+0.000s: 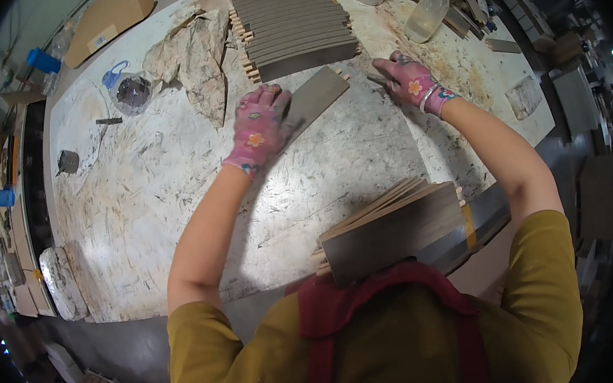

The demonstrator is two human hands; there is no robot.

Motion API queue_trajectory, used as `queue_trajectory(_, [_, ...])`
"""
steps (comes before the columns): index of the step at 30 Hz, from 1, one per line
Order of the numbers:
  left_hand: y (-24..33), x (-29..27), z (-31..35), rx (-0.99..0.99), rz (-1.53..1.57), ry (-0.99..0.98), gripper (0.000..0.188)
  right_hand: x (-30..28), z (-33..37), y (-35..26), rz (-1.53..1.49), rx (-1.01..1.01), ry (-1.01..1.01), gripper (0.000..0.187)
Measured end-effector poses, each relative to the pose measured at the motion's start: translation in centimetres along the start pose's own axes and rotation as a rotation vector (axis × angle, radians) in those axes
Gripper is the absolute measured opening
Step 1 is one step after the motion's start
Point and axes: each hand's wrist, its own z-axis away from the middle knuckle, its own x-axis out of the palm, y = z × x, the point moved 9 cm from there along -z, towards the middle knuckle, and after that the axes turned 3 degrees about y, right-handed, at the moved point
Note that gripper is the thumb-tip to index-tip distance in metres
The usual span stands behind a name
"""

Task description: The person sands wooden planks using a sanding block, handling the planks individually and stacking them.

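Observation:
My left hand (257,125), in a pink flowered glove, grips the left side of a flat grey board (319,99) lying slantwise on the table; its thumb lies over the board. Small wooden pegs stick out of the board's far end. To the right, my gloved right hand (412,82) pinches a small dark flat piece (377,78), whose kind I cannot make out. Just beyond both hands is a row of grey boards (295,34) packed together, with pale pegs at their ends. Close to my body, several more boards (394,236) lean together in a bundle.
Beneath it all is a stained white table (174,202). A crumpled cloth (197,61), a plastic tub of dark stuff (133,92) and a cardboard box (114,18) are at the left. A translucent bottle (427,16) and wood scraps (460,15) lie at the far right.

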Motion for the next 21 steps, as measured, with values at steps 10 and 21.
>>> queue_trajectory(10, [6.6, 1.2, 0.3, 0.099, 0.115, 0.040, 0.061, 0.2, -3.1, -3.5, -0.547, 0.200, 0.097, 0.048])
queue_trajectory(21, [6.1, 1.1, 1.0, 0.130, 0.198, -0.061, 0.055, -1.8, 6.8, -4.3, -0.609, 0.158, -0.197, 0.045])
